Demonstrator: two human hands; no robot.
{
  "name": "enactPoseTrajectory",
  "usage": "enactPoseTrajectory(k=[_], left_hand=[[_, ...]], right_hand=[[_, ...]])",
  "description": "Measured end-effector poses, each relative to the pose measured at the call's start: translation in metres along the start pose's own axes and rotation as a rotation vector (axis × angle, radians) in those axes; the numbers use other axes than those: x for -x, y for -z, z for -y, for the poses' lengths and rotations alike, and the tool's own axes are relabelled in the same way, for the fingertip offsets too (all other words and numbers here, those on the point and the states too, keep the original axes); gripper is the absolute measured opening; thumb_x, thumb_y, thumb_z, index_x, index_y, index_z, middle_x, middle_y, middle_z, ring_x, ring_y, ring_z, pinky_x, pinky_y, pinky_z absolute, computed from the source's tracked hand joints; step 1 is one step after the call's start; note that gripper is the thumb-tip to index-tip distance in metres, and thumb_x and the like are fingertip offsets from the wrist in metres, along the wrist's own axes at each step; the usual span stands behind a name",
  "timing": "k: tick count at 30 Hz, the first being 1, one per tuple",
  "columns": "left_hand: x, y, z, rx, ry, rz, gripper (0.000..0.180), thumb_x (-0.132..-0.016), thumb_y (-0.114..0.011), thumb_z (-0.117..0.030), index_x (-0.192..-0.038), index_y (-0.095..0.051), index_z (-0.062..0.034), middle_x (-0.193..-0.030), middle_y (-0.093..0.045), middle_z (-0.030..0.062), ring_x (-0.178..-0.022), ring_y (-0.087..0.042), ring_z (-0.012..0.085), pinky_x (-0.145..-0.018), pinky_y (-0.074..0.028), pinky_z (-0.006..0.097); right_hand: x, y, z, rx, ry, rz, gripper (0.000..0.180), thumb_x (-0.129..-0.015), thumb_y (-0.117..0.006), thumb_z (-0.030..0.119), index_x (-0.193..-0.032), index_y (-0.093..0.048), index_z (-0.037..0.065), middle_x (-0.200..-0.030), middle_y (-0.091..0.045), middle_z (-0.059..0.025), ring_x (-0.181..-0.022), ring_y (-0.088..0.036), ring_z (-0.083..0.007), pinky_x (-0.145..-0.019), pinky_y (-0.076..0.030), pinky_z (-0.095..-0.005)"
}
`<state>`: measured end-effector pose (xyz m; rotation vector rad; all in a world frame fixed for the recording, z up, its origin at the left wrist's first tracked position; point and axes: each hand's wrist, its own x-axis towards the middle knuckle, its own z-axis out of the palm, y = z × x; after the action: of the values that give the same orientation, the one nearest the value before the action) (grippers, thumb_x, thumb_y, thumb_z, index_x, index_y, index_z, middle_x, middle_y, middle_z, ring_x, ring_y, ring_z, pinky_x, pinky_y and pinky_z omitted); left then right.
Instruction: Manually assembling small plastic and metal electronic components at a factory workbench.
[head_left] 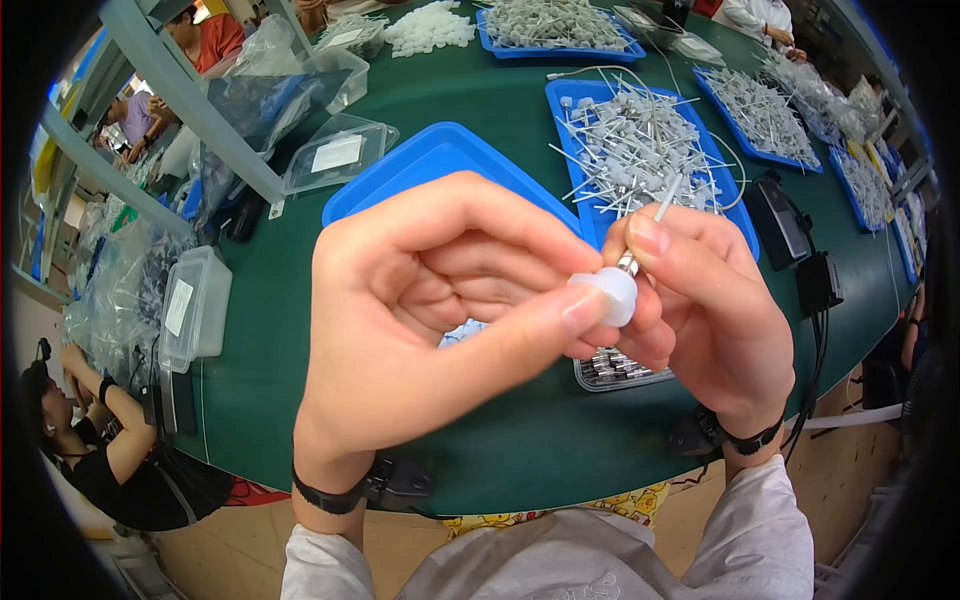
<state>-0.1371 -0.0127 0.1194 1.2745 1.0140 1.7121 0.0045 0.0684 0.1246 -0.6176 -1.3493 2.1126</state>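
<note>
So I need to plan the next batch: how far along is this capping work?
Done, it seems: the blue tray ahead holds a heap of white-capped thin rods, and more trays behind look filled too. In hand: the left hand and right hand both grip a small white cap on a metal-tipped rod. Left: a small tray of metal parts under the hands; how many remain cannot be counted.

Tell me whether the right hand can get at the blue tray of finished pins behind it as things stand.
Probably yes: the blue tray lies open just beyond the right hand, but its fingers already pinch a pin in the white cap.
</note>
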Motion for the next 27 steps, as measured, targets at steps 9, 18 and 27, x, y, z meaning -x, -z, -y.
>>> enactPoseTrajectory(k=[9, 18, 27], left_hand=[[-0.007, 0.014, 0.017, -0.110, -0.075, 0.087, 0.012, -0.078, -0.060, 0.002, -0.081, -0.049, 0.0030, -0.076, -0.060, 0.0154, -0.068, -0.063, 0.0204, -0.057, -0.054, 0.027], [-0.010, 0.017, 0.029, -0.114, -0.187, 0.178, 0.016, -0.082, -0.059, -0.005, -0.088, -0.044, -0.0016, -0.083, -0.058, 0.0120, -0.075, -0.059, 0.0155, -0.065, -0.050, 0.025], [-0.011, 0.028, 0.043, -0.948, 0.111, 0.340, 0.035, -0.080, -0.058, -0.013, -0.113, -0.047, -0.0034, -0.086, -0.057, 0.0133, -0.079, -0.057, 0.0238, -0.072, -0.045, 0.032]], right_hand=[[-0.003, 0.004, -0.010, 0.053, 0.105, -0.011, 0.022, -0.088, -0.048, 0.016, -0.082, -0.058, -0.003, -0.055, -0.049, -0.0024, -0.042, -0.038, -0.0054, -0.038, -0.029, -0.0191], [-0.002, 0.002, -0.013, -0.046, 0.074, -0.003, 0.027, -0.089, -0.047, 0.018, -0.079, -0.058, -0.004, -0.056, -0.051, -0.0033, -0.042, -0.039, -0.0058, -0.037, -0.030, -0.0189], [-0.009, 0.056, 0.032, 0.733, 0.219, -0.070, 0.017, -0.079, -0.058, 0.006, -0.090, -0.059, -0.007, -0.075, -0.062, -0.0113, -0.062, -0.059, -0.0134, -0.058, -0.048, -0.0234]])
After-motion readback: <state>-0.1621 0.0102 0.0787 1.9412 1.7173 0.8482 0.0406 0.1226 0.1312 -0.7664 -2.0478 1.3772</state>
